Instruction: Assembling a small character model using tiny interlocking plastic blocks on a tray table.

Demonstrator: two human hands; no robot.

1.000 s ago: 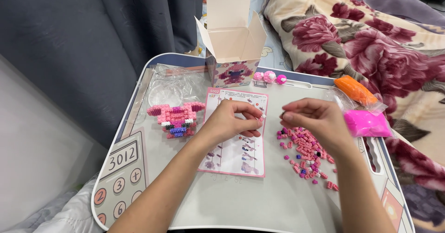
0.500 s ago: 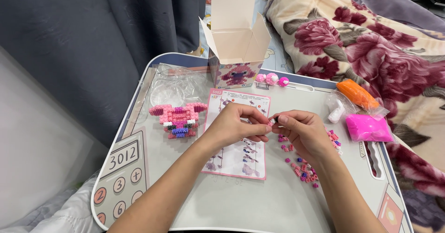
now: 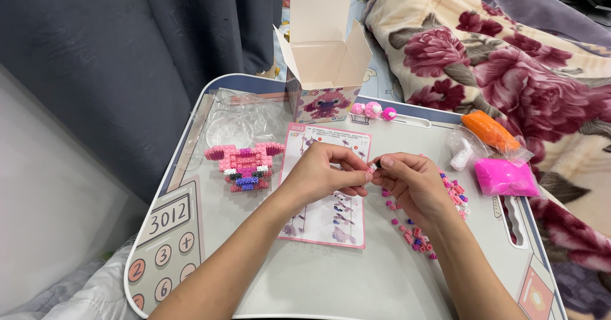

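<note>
My left hand (image 3: 324, 173) and my right hand (image 3: 410, 181) meet fingertip to fingertip above the instruction sheet (image 3: 324, 221), pinching a small white and pink brick piece (image 3: 373, 165) between them. Left of my hands stands a partly built pink brick figure (image 3: 245, 166) with dark and purple bricks at its front. Under and to the right of my right hand lies a scatter of loose pink bricks (image 3: 417, 234). All of it rests on a grey lap tray (image 3: 331, 282).
An open cardboard box (image 3: 324, 71) stands at the tray's far edge, with three small pink balls (image 3: 372, 110) beside it. Clear plastic bags (image 3: 238, 119) lie at back left. Orange (image 3: 489, 131) and pink (image 3: 505, 177) bags sit at right. A flowered blanket (image 3: 509, 52) lies beyond.
My right hand came off the loose brick pile and moved left to meet my left hand. The two now hold a small piece together.
</note>
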